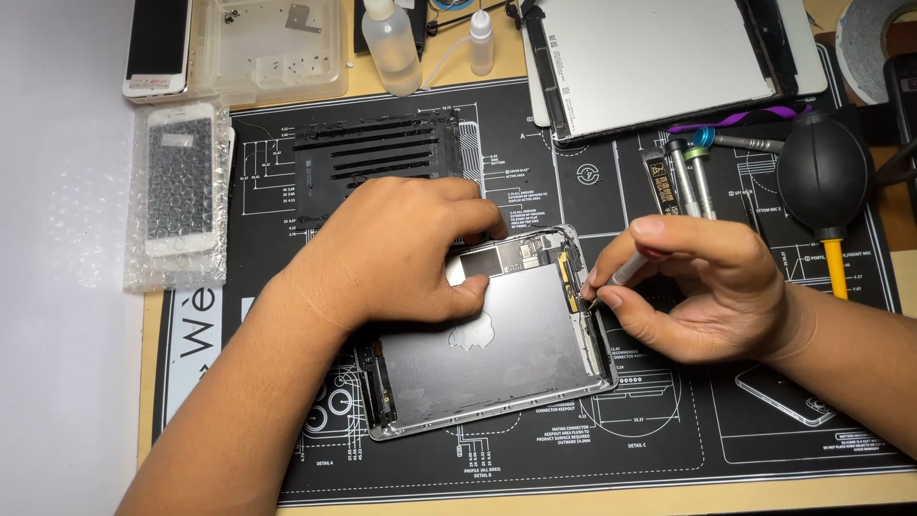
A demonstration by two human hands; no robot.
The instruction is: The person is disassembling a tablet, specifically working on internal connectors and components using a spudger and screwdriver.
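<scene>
Here right hand point(697, 287) pinches screwdriver point(626, 271) over tablet shell point(497, 358)

Opened tablet shell point(497, 354), grey, flat on mat, tilted; thin tool point(626, 271), likely screwdriver, at right edge.

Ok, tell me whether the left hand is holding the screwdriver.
No: the left hand lies flat on the opened tablet, while the right hand pinches the screwdriver at the tablet's right edge.
</scene>
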